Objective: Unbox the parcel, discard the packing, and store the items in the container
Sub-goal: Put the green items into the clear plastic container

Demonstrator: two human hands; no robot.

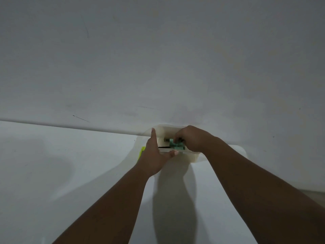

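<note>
A small white open container stands on the white table against the wall. My left hand grips its left side, thumb on the near rim and a finger up along the far left corner. My right hand reaches down into it from the right, fingers closed on a teal item inside. A thin black piece lies beside the teal item. Other contents are hidden by my hands.
A yellow-green object peeks out behind my left hand, left of the container. The white table meets a plain white wall just behind the container. A rounded white shape lies to the right behind my right forearm.
</note>
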